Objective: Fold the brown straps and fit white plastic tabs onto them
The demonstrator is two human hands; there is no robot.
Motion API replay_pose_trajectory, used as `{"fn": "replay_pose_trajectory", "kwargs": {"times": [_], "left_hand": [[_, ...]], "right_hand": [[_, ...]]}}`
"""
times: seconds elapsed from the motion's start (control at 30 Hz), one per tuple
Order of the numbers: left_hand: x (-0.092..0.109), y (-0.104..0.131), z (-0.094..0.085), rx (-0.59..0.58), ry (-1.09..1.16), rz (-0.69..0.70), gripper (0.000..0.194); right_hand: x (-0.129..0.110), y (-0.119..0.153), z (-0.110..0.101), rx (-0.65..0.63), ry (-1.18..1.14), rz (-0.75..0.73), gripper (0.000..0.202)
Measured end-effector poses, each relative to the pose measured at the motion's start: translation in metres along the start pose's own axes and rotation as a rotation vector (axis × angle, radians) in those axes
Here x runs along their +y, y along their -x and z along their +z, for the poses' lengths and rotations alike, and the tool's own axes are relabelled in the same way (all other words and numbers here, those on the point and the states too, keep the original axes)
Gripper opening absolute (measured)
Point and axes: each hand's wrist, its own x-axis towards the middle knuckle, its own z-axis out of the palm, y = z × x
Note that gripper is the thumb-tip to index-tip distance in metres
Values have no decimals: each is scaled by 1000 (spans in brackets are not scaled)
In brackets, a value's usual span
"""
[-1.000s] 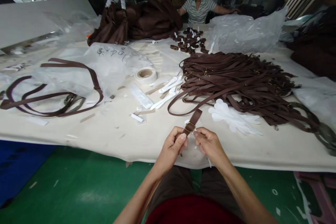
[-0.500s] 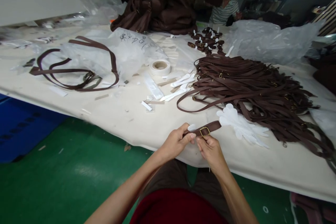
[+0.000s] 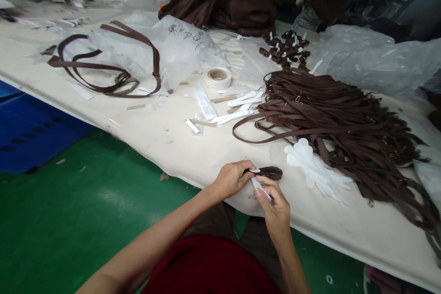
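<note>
My left hand (image 3: 231,179) is closed on a short brown strap (image 3: 274,172), folded so that its loop points right. A white strip with a toothed edge (image 3: 256,183) is pinched between the thumb and fingers of my right hand (image 3: 277,206), just below the strap. The strip's upper end meets the strap near my left fingertips; whether it passes around the strap is hidden by the fingers. Right of my hands lie white, round-ended strips (image 3: 303,156) fanned in a bunch. Beyond them spreads a big heap of long brown straps (image 3: 330,110) with brass-coloured buckles.
A roll of white tape (image 3: 217,83) and loose white toothed strips (image 3: 237,115) lie ahead on the table. Coiled brown straps (image 3: 156,64) rest at the left. Brown bags (image 3: 241,4) and small buckled straps (image 3: 284,50) are at the back. A person (image 3: 308,16) is behind the table.
The strap has turned, so its buckle no longer faces me squarely. A white toothed strip now shows in my right hand below it. The view has shifted somewhat.
</note>
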Motion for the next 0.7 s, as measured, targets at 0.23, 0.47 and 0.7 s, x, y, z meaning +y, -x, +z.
{"fn": "replay_pose_trajectory", "kwargs": {"times": [0.23,0.47,0.7], "left_hand": [[0,1,-4,-25,34,-58,21],[-5,2,-2,-6,26,-77,18],[-11,4,2,4,-122,-36,15]], "right_hand": [[-1,-8,18,125,-310,257,36],[0,-21,29,200,-106,452,37],[-7,-40,30,111,288,431,27]]}}
